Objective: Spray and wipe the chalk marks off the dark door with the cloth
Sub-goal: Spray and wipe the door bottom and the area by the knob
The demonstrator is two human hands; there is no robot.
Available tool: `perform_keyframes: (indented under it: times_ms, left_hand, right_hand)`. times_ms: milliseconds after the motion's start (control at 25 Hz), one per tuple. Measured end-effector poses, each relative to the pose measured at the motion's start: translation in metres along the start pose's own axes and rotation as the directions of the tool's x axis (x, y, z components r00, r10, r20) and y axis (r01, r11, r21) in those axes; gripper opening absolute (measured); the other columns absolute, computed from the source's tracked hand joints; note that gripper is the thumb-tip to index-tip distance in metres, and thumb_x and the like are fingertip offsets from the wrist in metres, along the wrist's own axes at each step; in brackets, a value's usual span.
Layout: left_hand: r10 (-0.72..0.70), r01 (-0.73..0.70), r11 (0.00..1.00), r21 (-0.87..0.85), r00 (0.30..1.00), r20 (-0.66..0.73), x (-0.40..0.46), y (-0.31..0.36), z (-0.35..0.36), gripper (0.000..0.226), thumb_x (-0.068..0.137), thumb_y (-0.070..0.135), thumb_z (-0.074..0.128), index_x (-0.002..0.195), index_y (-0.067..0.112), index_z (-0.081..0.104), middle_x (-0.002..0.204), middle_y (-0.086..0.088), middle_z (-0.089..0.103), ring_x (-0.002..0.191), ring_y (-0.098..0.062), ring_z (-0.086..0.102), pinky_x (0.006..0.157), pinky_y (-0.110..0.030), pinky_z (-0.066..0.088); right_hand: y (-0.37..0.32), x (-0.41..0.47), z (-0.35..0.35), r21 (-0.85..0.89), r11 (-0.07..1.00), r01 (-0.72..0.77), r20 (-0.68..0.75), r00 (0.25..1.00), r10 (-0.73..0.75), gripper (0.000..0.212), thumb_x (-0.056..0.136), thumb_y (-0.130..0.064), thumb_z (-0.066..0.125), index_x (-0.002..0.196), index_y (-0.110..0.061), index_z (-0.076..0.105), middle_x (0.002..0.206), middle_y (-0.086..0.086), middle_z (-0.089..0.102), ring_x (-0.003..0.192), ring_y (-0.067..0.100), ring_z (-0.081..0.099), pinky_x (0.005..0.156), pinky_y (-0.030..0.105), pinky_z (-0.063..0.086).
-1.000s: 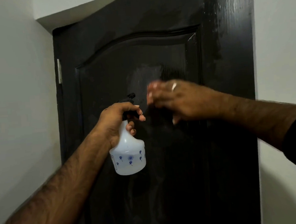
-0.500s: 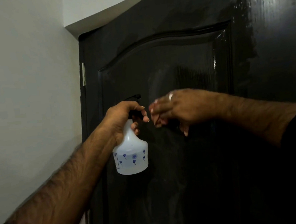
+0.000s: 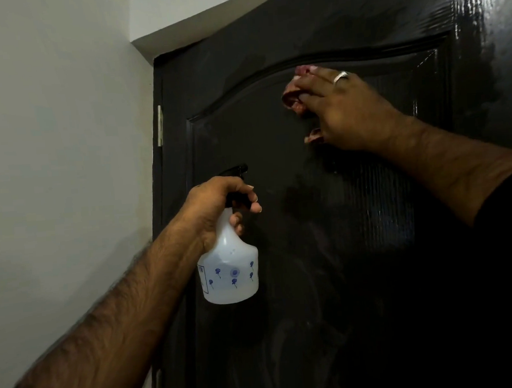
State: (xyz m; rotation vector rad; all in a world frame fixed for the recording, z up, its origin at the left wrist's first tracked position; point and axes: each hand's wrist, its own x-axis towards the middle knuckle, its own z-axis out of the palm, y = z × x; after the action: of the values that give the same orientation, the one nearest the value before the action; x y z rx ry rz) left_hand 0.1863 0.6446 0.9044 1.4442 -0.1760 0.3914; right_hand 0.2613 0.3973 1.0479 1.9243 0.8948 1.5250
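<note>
The dark door (image 3: 325,219) is filling most of the frame, glossy and black, with a raised arched panel in the upper half. Faint pale smears are showing lower down on the panel, and some wet sheen is catching light at the top right corner.

The cloth (image 3: 294,93) is sitting up near the arch of the panel, pinkish and bunched, pressed against the door surface. The right hand (image 3: 341,110) is gripping it, fingers curled round the wad with bits of cloth poking out past the fingertips and under the thumb. There's a ring (image 3: 340,76) on one finger.

Lower and to the left, the left hand (image 3: 219,205) is holding the spray bottle (image 3: 229,270) by the neck, fingers wrapped round it and resting at the trigger. The bottle is hanging upright in front of the door, translucent white with little blue prints on it, and the black nozzle (image 3: 236,169) is pointing toward the door. I can't tell if the trigger is actually being squeezed.

On the left a plain white wall (image 3: 60,145) is running alongside, and a metal hinge (image 3: 160,126) is showing at the door's left edge. Dark sleeves are peeking in at both bottom corners.
</note>
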Motion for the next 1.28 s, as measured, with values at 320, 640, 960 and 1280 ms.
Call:
perform_keyframes:
  times_ms: [320, 640, 960, 1280]
  left_hand:
    - [-0.003, 0.003, 1.000, 0.004, 0.999, 0.032, 0.011, -0.003, -0.004, 0.019, 0.092, 0.021, 0.069, 0.100, 0.006, 0.075, 0.092, -0.017, 0.078, 0.047, -0.013, 0.047, 0.050, -0.029, 0.045]
    - [0.002, -0.003, 1.000, 0.011, 0.998, 0.059, 0.021, 0.000, 0.014, 0.028, 0.090, 0.022, 0.071, 0.112, 0.004, 0.073, 0.096, -0.017, 0.079, 0.048, -0.013, 0.050, 0.048, -0.030, 0.046]
    - [0.044, -0.032, 0.998, -0.053, 0.971, 0.235, 0.008, 0.008, 0.074, 0.022, 0.089, 0.017, 0.070, 0.105, 0.003, 0.072, 0.093, -0.020, 0.076, 0.047, -0.014, 0.044, 0.046, -0.027, 0.043]
    - [0.001, 0.042, 0.995, -0.089, 0.902, 0.432, -0.017, -0.025, 0.157, 0.016, 0.083, 0.017, 0.069, 0.091, 0.003, 0.072, 0.094, -0.023, 0.071, 0.045, -0.015, 0.040, 0.047, -0.028, 0.040]
  right_hand:
    - [-0.008, -0.012, 0.013, 0.062, 0.975, 0.212, -0.010, 0.977, -0.212, 0.076, 0.088, -0.057, 0.072, 0.149, -0.014, 0.059, 0.164, 0.012, 0.045, 0.156, 0.034, 0.037, 0.125, 0.056, 0.035]
    - [-0.032, -0.049, 0.007, 0.098, 0.916, 0.389, 0.146, 0.905, -0.400, 0.073, 0.090, -0.056, 0.072, 0.153, -0.024, 0.055, 0.171, 0.002, 0.035, 0.162, 0.025, 0.023, 0.129, 0.052, 0.029]
    - [0.002, -0.148, -0.016, 0.071, 0.905, 0.420, 0.140, 0.894, -0.426, 0.060, 0.096, -0.041, 0.067, 0.152, -0.022, 0.057, 0.172, 0.000, 0.035, 0.162, 0.027, 0.025, 0.123, 0.058, 0.036]
    - [0.015, -0.239, -0.048, 0.058, 0.965, 0.255, 0.201, 0.944, -0.262, 0.057, 0.102, -0.029, 0.055, 0.156, -0.014, 0.053, 0.172, 0.007, 0.034, 0.163, 0.032, 0.021, 0.126, 0.058, 0.029]
